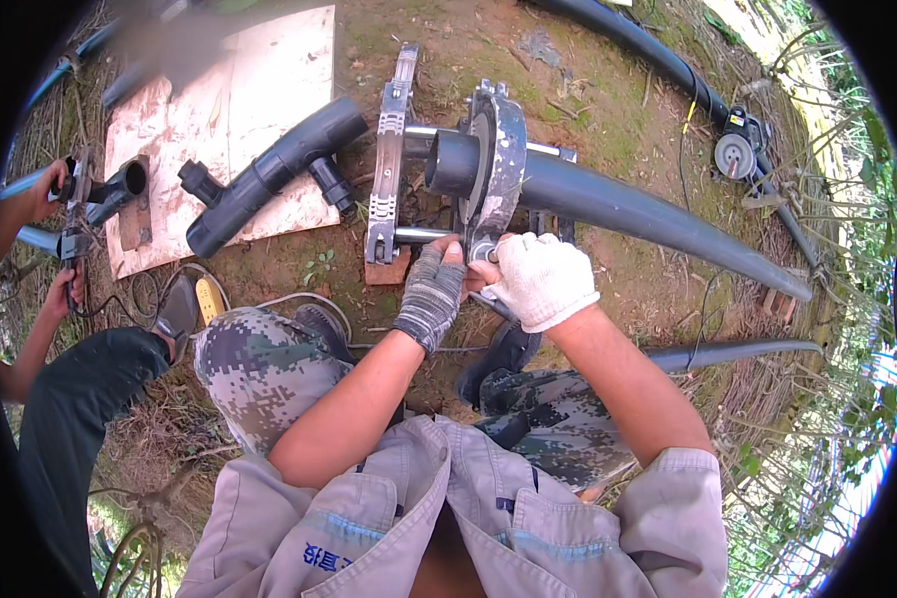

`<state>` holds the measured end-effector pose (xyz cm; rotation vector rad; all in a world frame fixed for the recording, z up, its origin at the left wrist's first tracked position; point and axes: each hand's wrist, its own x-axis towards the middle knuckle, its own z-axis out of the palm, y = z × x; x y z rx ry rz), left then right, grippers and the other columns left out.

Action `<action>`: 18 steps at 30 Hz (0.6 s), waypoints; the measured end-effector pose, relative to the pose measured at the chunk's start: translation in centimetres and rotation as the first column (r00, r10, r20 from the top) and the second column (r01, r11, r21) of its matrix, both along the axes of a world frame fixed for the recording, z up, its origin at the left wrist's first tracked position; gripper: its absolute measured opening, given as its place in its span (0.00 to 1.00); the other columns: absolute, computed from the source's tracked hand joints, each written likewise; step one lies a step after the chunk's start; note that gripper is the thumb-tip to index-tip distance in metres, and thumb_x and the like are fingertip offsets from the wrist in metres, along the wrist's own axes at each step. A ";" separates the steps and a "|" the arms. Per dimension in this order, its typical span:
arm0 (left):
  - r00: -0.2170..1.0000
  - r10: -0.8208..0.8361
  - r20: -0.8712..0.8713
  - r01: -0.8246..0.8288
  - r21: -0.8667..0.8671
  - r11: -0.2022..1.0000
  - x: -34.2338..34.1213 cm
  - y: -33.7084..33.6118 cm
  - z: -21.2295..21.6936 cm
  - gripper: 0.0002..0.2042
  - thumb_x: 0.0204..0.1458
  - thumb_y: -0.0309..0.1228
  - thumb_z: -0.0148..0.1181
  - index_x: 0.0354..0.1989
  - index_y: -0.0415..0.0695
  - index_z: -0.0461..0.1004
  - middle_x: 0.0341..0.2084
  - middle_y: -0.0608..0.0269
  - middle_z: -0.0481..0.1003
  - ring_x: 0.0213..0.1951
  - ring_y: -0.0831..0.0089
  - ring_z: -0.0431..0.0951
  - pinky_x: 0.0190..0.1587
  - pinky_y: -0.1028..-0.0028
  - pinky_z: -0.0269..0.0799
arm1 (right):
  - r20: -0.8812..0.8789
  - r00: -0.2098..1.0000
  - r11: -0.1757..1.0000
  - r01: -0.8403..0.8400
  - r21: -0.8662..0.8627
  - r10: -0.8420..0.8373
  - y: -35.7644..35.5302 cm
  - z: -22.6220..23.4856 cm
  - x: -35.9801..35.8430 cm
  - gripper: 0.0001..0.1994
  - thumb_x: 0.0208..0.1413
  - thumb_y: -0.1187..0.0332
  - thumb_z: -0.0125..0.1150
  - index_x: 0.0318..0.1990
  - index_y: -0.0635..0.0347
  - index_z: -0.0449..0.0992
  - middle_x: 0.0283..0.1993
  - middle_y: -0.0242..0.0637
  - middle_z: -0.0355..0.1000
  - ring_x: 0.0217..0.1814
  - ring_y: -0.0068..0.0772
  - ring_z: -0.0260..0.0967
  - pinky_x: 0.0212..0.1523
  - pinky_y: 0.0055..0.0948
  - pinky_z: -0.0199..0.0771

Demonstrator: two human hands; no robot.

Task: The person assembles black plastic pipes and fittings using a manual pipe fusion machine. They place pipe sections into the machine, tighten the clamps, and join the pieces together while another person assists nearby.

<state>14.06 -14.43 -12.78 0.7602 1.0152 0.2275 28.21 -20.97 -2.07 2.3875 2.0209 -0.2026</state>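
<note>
A black plastic pipe (628, 204) passes through the round metal clamp (506, 164) of a pipe-joining frame, its cut end (450, 164) sticking out to the left. My right hand (543, 282), in a white knitted glove, has its fingers curled around a metal bolt (483, 249) at the clamp's near side. Right beside it, my left hand (432, 294), in a grey striped fingerless glove, is closed with its fingertips at the same spot; what they pinch is hidden. Left of the pipe end stands the frame's other, open half-clamp (387, 179), joined by steel rods (424, 235).
A black branched pipe fitting (269, 179) lies on a pale board (259, 100). At far left, another person's hands (45, 194) hold a tool near a short pipe (120, 189). A yellow power strip (209, 299) and cables lie nearby. An angle grinder (738, 149) rests at right by more pipes.
</note>
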 end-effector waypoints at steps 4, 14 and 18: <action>0.998 -0.013 0.061 0.014 -0.010 1.000 -0.2 -0.5 -0.7 0.23 0.68 0.50 0.50 0.64 0.51 0.64 0.37 0.64 0.81 0.35 0.75 0.83 0.37 0.73 0.76 | -0.040 0.977 0.967 -0.200 0.156 0.209 -0.1 0.1 0.9 0.15 0.58 0.51 0.63 0.35 0.53 0.73 0.26 0.39 0.74 0.31 0.45 0.76 0.31 0.41 0.77; 0.992 0.114 0.052 -0.114 0.000 0.993 0.4 -1.0 1.2 0.18 0.69 0.39 0.53 0.61 0.42 0.67 0.37 0.65 0.76 0.36 0.79 0.76 0.38 0.75 0.76 | -0.145 0.986 0.977 0.105 0.184 -0.078 0.2 -1.9 -1.9 0.16 0.61 0.53 0.61 0.35 0.57 0.73 0.27 0.41 0.73 0.29 0.45 0.75 0.33 0.40 0.77; 0.999 0.047 -0.023 -0.047 0.015 0.999 0.1 -0.4 2.1 0.17 0.70 0.37 0.51 0.62 0.42 0.66 0.35 0.65 0.78 0.32 0.76 0.80 0.36 0.76 0.75 | -0.068 0.959 0.960 -0.272 0.067 0.276 0.6 1.2 1.3 0.10 0.58 0.57 0.62 0.37 0.52 0.74 0.29 0.41 0.76 0.33 0.46 0.78 0.32 0.43 0.80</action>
